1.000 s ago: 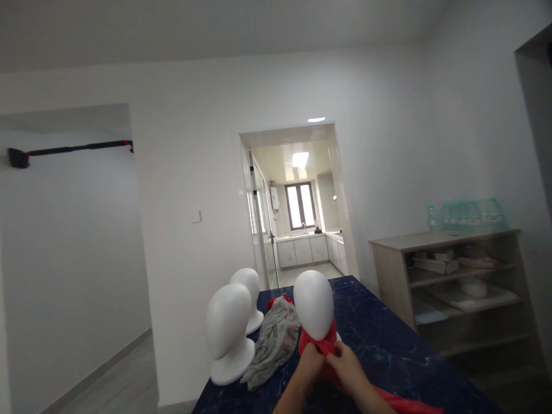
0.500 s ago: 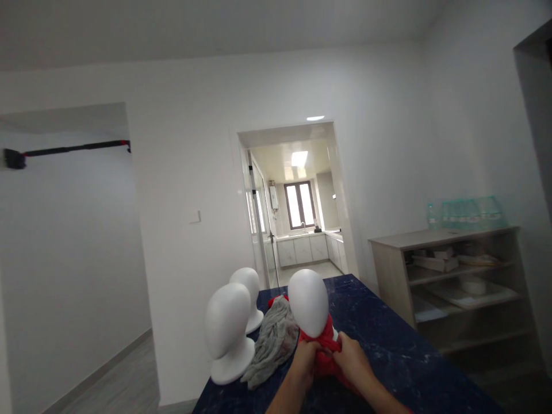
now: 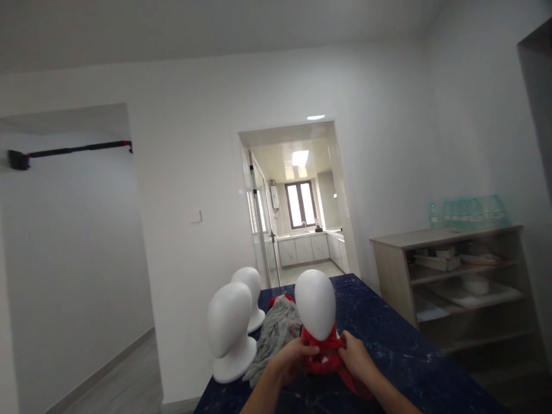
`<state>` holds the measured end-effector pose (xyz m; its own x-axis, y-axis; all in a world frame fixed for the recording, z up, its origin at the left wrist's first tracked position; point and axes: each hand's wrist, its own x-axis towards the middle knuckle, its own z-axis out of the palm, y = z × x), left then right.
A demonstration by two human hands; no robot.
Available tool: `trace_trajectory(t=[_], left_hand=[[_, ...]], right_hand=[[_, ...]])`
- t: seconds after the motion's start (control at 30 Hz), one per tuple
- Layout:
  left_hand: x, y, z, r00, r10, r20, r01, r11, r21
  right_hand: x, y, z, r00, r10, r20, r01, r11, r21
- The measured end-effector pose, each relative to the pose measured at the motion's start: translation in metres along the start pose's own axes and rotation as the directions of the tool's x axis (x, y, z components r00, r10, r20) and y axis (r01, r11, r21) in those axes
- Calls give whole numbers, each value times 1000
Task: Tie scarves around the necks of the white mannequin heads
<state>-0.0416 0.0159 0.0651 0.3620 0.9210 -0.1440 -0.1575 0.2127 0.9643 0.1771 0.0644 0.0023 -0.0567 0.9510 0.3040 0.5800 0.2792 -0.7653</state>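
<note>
A white mannequin head (image 3: 315, 302) stands upright on the dark blue marbled table (image 3: 388, 345). Around its neck is a red scarf (image 3: 324, 361), with one end trailing down to the right. At the scarf's left side, my left hand (image 3: 295, 353) is closed on the fabric, thumb pointing toward the neck. My right hand (image 3: 352, 352) pinches the red cloth on the other side. A gap shows in the cloth between the hands. Just left of the head lies a crumpled grey scarf (image 3: 276, 330), partly behind my left forearm, with a bit of red cloth (image 3: 280, 299) beyond it.
Two more white mannequin heads stand at the table's left edge, a nearer one (image 3: 230, 328) and a farther one (image 3: 249, 293). To the right is a wooden shelf unit (image 3: 390, 270) with water bottles (image 3: 472, 213) on top. A doorway opens to a kitchen behind the table.
My hands have moved apart, the left one shifting left, and the red scarf is spread wider between them. The mannequin head sits slightly farther right in view.
</note>
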Motion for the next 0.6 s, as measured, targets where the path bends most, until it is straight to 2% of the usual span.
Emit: trace_trajectory(t=[0.17, 0.3, 0.43, 0.6], left_hand=[[-17, -11, -1, 998, 51, 20, -47, 981, -189], [-26, -15, -6, 998, -51, 39, 59, 972, -226], [-37, -16, -1, 994, -106, 39, 113, 955, -274], [-47, -13, 7, 968, -224, 114, 251, 864, -437]], right_hand=[[-2, -3, -5, 1000, 26, -4, -26, 999, -20], [-2, -4, -5, 999, 45, -14, -45, 998, -48], [-2, -7, -1, 994, 99, -40, -102, 991, -82], [-5, -13, -1, 991, 126, -49, -130, 988, -80]])
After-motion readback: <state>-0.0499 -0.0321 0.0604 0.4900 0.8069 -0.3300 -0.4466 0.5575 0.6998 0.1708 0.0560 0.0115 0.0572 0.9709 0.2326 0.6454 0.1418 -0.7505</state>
